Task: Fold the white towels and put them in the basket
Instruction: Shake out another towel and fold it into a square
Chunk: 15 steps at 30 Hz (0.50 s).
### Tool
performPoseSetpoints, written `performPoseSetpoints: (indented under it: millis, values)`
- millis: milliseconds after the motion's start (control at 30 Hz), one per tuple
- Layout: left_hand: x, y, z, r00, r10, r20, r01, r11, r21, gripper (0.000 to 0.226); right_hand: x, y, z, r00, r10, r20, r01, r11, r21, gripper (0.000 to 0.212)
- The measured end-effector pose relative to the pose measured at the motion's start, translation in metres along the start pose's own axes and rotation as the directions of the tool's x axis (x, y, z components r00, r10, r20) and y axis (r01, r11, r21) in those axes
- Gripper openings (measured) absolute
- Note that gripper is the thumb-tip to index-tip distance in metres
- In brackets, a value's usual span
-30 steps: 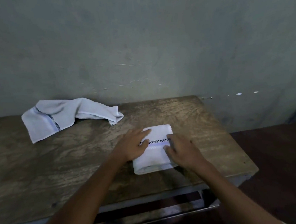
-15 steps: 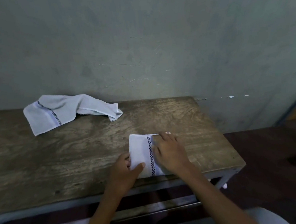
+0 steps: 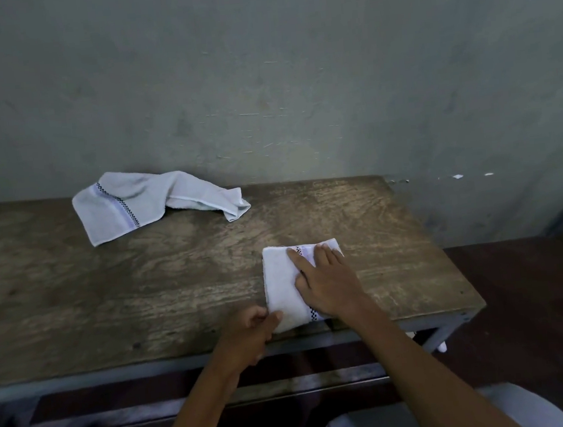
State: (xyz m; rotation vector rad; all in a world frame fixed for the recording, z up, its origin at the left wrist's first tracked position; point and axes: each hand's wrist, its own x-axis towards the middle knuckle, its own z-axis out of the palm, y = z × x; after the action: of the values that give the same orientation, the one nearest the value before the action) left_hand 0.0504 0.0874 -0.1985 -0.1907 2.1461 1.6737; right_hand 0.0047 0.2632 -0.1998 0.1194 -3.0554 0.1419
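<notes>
wooden table [image 3: 176, 275] — folded towel [image 3: 281, 282], crumpled towel [image 3: 128, 204]

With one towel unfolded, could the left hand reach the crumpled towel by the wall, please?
Probably yes: only bare table separates the left hand, pinching the folded towel, from the crumpled towel.

Left hand [image 3: 250, 333] low, fingers [image 3: 275, 316] curled in a pinch; right hand [image 3: 330, 286] flat, fingers spread forward.

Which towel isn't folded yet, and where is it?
Find the wooden table against the grey wall. At its far edge, left side, lies the loose towel. It is crumpled and sprawled, unlike the neat folded towel at the front.
</notes>
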Motion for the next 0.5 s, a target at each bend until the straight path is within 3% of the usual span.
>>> performPoseSetpoints:
  millis: [100, 200, 267, 333, 400, 467, 500]
  values:
    - [-0.005, 0.004, 0.0, 0.999, -0.012, 0.043, 0.014, 0.999, -0.049, 0.027, 0.0, -0.004, 0.009, 1.0, 0.013, -0.016, -0.013, 1.0, -0.001, 0.051]
    - [-0.008, 0.001, -0.005, 1.0, 0.011, 0.02, -0.012, 0.998, 0.056, 0.035, -0.003, -0.002, 0.016, 0.998, 0.017, -0.054, -0.016, 1.0, 0.009, 0.052]
    - [-0.011, -0.001, -0.008, 0.999, 0.024, -0.03, -0.022, 0.996, 0.085, 0.039, -0.002, -0.002, 0.018, 0.999, 0.007, -0.034, -0.006, 0.999, 0.036, 0.055]
    - [-0.012, 0.003, -0.01, 0.986, 0.094, -0.135, -0.082, 0.992, 0.092, 0.038, -0.001, -0.001, 0.011, 1.0, -0.011, -0.022, 0.014, 0.986, 0.168, 0.063]
    - [-0.01, 0.013, -0.009, 0.957, 0.198, -0.214, -0.173, 0.976, 0.13, 0.03, -0.004, 0.005, -0.007, 0.998, 0.048, -0.041, -0.019, 0.856, 0.516, 0.057]
    - [-0.002, 0.025, 0.0, 0.93, 0.309, -0.201, -0.278, 0.946, 0.168, 0.023, -0.012, 0.018, -0.027, 0.961, 0.266, -0.075, -0.106, 0.603, 0.791, 0.036]
    - [0.003, 0.03, 0.008, 0.914, 0.371, -0.168, -0.338, 0.921, 0.193, 0.021, -0.019, 0.026, -0.034, 0.924, 0.368, -0.106, -0.111, 0.522, 0.845, 0.029]
